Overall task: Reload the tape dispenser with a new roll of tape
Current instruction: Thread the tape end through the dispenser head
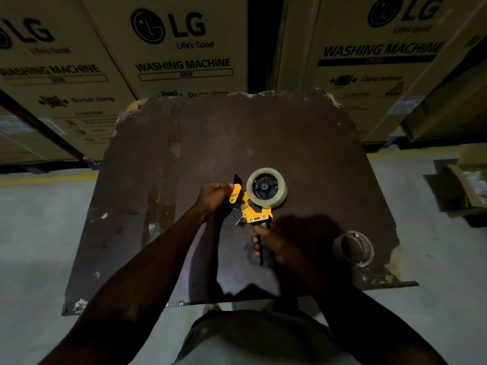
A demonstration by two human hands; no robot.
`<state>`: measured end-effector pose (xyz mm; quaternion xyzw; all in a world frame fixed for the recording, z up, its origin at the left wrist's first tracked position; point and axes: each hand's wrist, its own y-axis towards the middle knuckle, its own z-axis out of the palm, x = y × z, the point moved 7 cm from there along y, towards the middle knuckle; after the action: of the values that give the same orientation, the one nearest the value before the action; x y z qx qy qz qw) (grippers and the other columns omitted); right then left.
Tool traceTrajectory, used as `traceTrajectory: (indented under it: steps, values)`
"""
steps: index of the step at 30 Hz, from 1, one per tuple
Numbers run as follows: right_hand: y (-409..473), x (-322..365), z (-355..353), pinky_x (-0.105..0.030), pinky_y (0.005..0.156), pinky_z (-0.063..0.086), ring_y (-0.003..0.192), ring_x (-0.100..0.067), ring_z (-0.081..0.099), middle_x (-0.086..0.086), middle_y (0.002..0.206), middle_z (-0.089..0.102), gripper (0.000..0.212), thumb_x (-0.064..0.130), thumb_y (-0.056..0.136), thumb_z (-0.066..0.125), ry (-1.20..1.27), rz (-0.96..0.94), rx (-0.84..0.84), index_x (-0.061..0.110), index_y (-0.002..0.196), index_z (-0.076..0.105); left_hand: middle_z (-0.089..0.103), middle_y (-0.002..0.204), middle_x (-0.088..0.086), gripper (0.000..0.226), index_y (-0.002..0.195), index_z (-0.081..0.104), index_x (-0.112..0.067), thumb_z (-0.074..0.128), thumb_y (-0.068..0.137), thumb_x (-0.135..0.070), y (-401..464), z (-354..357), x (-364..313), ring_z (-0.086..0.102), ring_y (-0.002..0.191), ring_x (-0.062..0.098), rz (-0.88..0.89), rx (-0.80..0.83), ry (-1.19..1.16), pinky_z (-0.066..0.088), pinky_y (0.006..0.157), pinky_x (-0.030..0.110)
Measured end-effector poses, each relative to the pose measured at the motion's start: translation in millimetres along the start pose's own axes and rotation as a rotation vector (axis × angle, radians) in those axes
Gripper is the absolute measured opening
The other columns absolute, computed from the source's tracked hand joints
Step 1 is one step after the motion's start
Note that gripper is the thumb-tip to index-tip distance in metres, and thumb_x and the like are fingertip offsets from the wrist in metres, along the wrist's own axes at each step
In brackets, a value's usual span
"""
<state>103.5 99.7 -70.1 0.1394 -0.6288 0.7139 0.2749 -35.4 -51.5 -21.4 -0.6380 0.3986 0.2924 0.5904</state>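
Above the middle of the dark brown worktop (184, 143), a little toward its near edge, a person holds a yellow and black tape dispenser (251, 210) in both hands. The right hand (274, 245) is closed around the black handle, which points toward the near edge, with the fingers wrapped across its front. The left hand (214, 197) is curled into a loose fist at the dispenser's front end, gripping the yellow guard plate near the black cutter tip; whether it also pinches a strip of tape cannot be told in the dim light. A full roll of clear tape (266, 187) sits mounted on the dispenser's black hub, on the side facing the far edge of the worktop. Near the right near corner of the worktop, well apart from the dispenser, lies a nearly spent tape roll (353, 248), little more than its core ring, flat on the surface. The worktop is a worn board with chipped, pale corners. Beyond its far edge stand large cardboard cartons (181, 46) printed "LG Life's Good" and "WASHING MACHINE". A grey concrete floor (39, 233) shows on either side.
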Motion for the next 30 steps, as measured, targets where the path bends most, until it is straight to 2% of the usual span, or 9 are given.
traceTrajectory:
  steps: [2, 6, 10, 14, 17, 19, 23, 26, 30]
  values:
    - [-1, 4, -5, -0.023, 0.043, 0.043, 0.041, -0.011, 0.048, 0.003, 0.055, 0.052, 0.023, 0.022, 0.097, 0.057, -0.042, -0.059, -0.053, 0.014, 0.075, 0.057, 0.065, 0.050, 0.000, 0.027, 0.067, 0.067, -0.005, 0.065, 0.092, -0.014, 2, 5, -2, 0.060, 0.044, 0.010, -0.026, 0.006, -0.082, 0.050, 0.047, 0.021]
    - [-7, 7, -16, -0.024, 0.045, 0.043, 0.044, -0.010, 0.050, 0.000, 0.060, 0.055, 0.025, 0.023, 0.097, 0.061, -0.085, -0.174, -0.154, 0.015, 0.074, 0.058, 0.068, 0.064, 0.007, 0.026, 0.069, 0.063, -0.008, 0.068, 0.091, -0.022, 8, 10, -4, 0.065, 0.057, 0.020, -0.088, 0.042, -0.220, 0.056, 0.060, 0.031]
    - [-13, 4, -24, -0.025, 0.045, 0.044, 0.043, -0.011, 0.051, -0.001, 0.057, 0.057, 0.025, 0.019, 0.094, 0.064, -0.122, -0.258, -0.226, 0.015, 0.070, 0.059, 0.072, 0.086, 0.010, 0.020, 0.095, 0.065, -0.004, 0.071, 0.089, -0.022, 8, 19, -1, 0.070, 0.079, 0.021, -0.143, 0.113, -0.315, 0.058, 0.079, 0.037]
    - [-18, 1, -28, -0.025, 0.044, 0.043, 0.041, -0.012, 0.051, -0.002, 0.055, 0.057, 0.026, 0.016, 0.093, 0.064, -0.122, -0.266, -0.259, 0.014, 0.068, 0.061, 0.069, 0.081, 0.011, 0.016, 0.079, 0.062, -0.006, 0.072, 0.088, -0.016, 5, 24, 4, 0.067, 0.074, 0.021, -0.173, 0.085, -0.299, 0.057, 0.075, 0.036]
    - [-21, -2, -30, -0.026, 0.045, 0.045, 0.044, -0.014, 0.052, -0.003, 0.058, 0.058, 0.026, 0.017, 0.096, 0.063, -0.112, -0.234, -0.238, 0.012, 0.070, 0.061, 0.069, 0.077, 0.012, 0.019, 0.075, 0.061, -0.006, 0.074, 0.086, -0.014, 1, 23, 3, 0.066, 0.071, 0.023, -0.159, 0.039, -0.262, 0.057, 0.073, 0.037]
    - [-21, -5, -30, -0.026, 0.043, 0.046, 0.043, -0.012, 0.053, -0.003, 0.060, 0.058, 0.027, 0.020, 0.098, 0.062, -0.094, -0.205, -0.209, 0.012, 0.072, 0.062, 0.067, 0.076, 0.014, 0.021, 0.077, 0.061, -0.005, 0.076, 0.085, -0.017, 2, 19, 4, 0.066, 0.072, 0.027, -0.148, -0.013, -0.236, 0.058, 0.074, 0.040]
    - [-20, -9, -26, -0.023, 0.041, 0.046, 0.040, -0.010, 0.053, 0.001, 0.055, 0.057, 0.025, 0.024, 0.100, 0.060, -0.020, -0.124, -0.127, 0.013, 0.077, 0.062, 0.065, 0.078, 0.017, 0.030, 0.085, 0.065, 0.000, 0.071, 0.088, -0.029, -2, 14, -3, 0.063, 0.072, 0.028, -0.117, -0.063, -0.184, 0.054, 0.070, 0.039]
    - [-20, -11, -24, -0.023, 0.041, 0.045, 0.040, -0.010, 0.052, 0.002, 0.055, 0.056, 0.022, 0.024, 0.100, 0.058, 0.015, -0.059, -0.079, 0.014, 0.080, 0.060, 0.071, 0.092, 0.016, 0.041, 0.099, 0.068, 0.001, 0.057, 0.097, -0.039, -3, 15, -3, 0.066, 0.081, 0.028, -0.157, -0.024, -0.174, 0.055, 0.078, 0.040]
    - [-22, -8, -24, -0.024, 0.044, 0.046, 0.043, -0.012, 0.051, 0.001, 0.055, 0.056, 0.020, 0.018, 0.098, 0.057, 0.028, -0.022, -0.042, 0.014, 0.078, 0.060, 0.067, 0.090, 0.015, 0.048, 0.100, 0.067, -0.002, 0.043, 0.101, -0.043, -6, 20, -3, 0.059, 0.070, 0.024, -0.199, 0.091, -0.169, 0.048, 0.064, 0.031]
